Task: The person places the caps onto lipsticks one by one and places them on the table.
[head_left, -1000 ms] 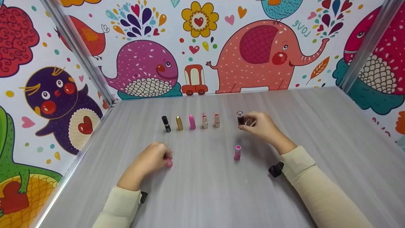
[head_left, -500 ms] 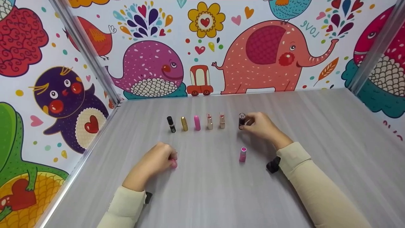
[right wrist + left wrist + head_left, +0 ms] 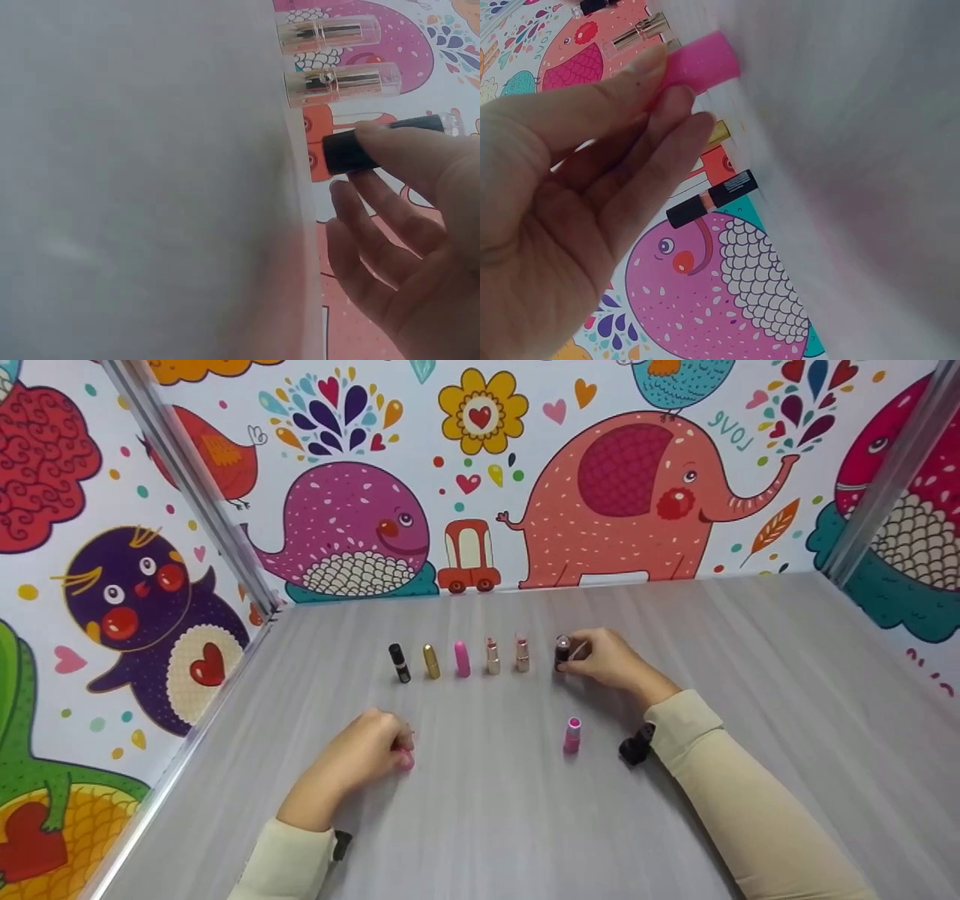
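Observation:
My right hand pinches a black lipstick with a clear top, upright at the right end of a row. In the right wrist view a narrow gap shows between the black lipstick's base and the tabletop. Nearer the front left, my left hand pinches a pink lipstick tube between thumb and fingers; the fingers cover part of it. Another pink lipstick stands by itself in front of the right hand.
Across the grey table runs a row: a black lipstick, a gold one, a pink one and two clear-capped gold ones. Printed panels with metal corner posts enclose the back and sides.
My right hand has moved the black lipstick left and a little down, closer to the row. The left hand keeps its hold on the pink tube, almost still. The head view shifted slightly.

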{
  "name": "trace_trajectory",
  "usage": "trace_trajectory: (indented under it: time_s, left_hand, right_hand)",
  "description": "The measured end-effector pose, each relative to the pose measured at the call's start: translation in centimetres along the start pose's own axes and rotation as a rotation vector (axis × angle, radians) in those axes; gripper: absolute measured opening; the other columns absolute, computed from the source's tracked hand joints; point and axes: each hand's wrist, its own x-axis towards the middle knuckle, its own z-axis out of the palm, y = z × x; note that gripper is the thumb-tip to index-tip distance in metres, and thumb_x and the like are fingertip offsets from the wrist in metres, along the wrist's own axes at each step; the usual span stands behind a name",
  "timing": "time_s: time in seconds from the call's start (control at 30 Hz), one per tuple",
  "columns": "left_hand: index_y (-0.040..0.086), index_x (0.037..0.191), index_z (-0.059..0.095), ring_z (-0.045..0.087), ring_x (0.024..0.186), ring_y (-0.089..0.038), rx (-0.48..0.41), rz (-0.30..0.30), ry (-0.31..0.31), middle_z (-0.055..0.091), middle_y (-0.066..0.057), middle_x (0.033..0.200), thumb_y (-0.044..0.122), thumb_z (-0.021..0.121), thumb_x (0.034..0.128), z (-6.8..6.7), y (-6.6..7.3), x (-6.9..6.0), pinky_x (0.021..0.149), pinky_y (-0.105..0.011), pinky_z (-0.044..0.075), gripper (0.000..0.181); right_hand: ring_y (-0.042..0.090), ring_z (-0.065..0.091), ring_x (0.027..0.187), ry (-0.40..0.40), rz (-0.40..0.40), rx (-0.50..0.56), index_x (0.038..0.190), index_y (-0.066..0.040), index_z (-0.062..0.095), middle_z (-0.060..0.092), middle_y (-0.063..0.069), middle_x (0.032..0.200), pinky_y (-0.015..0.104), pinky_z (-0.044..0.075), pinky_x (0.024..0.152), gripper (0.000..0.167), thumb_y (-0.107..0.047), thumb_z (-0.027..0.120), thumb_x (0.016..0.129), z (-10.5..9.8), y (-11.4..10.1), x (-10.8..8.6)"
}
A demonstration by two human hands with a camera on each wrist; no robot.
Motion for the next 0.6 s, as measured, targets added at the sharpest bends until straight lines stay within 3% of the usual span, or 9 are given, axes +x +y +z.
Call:
trace_trajectory:
  time_s: [0.33,0.6]
  left_hand:
    - [0.008,0.07,0.073,0.056,0.069,-0.007,-0.024,-0.007,-0.013,0.066,0.004,0.072,-0.009,0.086,0.0786,0.3,0.4,-0.1,0.062,-0.025,0.051,0.023]
    - [0.007,0.069,0.071,0.053,0.067,-0.005,-0.003,-0.01,0.0,0.064,0.004,0.07,-0.011,0.084,0.0776,0.2,0.1,-0.1,0.061,-0.024,0.049,0.024]
  right_hand:
    - [0.022,0.066,0.086,-0.026,-0.004,-0.03,0.104,-0.002,0.075,0.076,0.013,0.1,0.026,0.054,0.068,0.015,-0.008,0.083,0.092,0.6,1.2,0.7]
    - [0.029,0.07,0.092,-0.014,-0.003,-0.029,0.102,-0.002,0.072,0.075,0.019,0.107,0.031,0.056,0.071,0.013,-0.008,0.08,0.094,0.8,1.8,1.3]
